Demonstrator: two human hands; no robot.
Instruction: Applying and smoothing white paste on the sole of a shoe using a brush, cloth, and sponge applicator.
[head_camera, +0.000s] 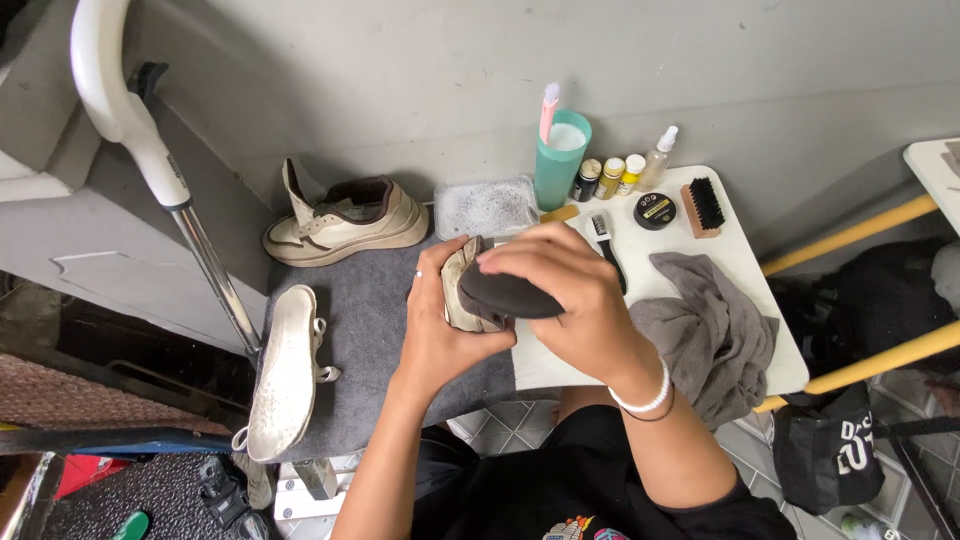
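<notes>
The left hand (440, 330) grips a small cream insole (458, 290) upright above the grey mat (370, 330), fingers closed around its edge. The right hand (575, 300) presses a dark cloth (505, 295) against it, fingers curled over the cloth. I judge this is the wiping step; the next move calls for a firm hold and even strokes. One sneaker (345, 222) waits near the wall, another (285, 370) lies sole-up.

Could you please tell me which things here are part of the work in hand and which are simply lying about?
In hand:
left hand
right hand
insole
dark cloth

Lying about:
sneaker
upturned shoe
grey rag
brush
polish tin
teal cup
small bottles
</notes>
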